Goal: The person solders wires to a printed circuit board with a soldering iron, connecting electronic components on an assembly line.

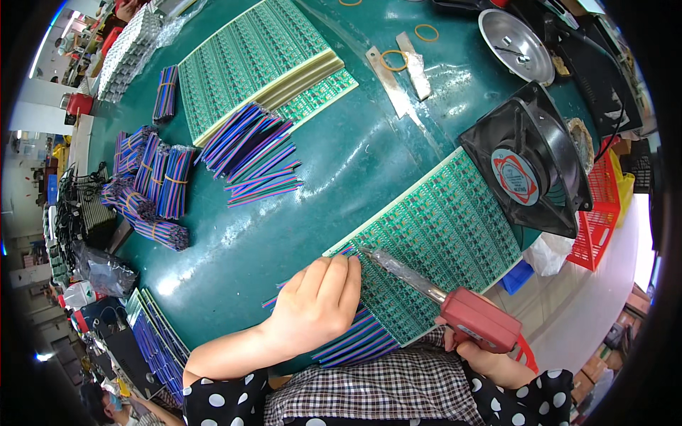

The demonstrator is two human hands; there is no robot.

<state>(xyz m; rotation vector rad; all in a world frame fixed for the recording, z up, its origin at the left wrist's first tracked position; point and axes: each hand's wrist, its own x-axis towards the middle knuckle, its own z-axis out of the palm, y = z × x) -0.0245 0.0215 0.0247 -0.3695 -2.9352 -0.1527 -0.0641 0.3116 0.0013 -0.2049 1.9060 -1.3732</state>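
Note:
A green circuit board panel (444,224) lies slantwise on the bench in front of me. My left hand (316,298) is closed at its left edge, pinching a thin multicoloured wire (347,250) whose end shows just past the fingers. Several blue, red and dark wires (359,341) stick out from the panel's near edge, partly under my left wrist. In my right hand (490,361) is the handle of a red soldering gun (479,319). Its long metal barrel points left, with the tip over the board beside my left fingertips. Whether the tip touches is too small to tell.
A black fan (526,160) stands at the panel's far right corner. Loose wires (245,142) lie against a stack of boards (256,57), with banded wire bundles (174,181) to their left. Farther back are a metal dish (508,42), a flat metal strip (387,82) and rubber bands (426,32).

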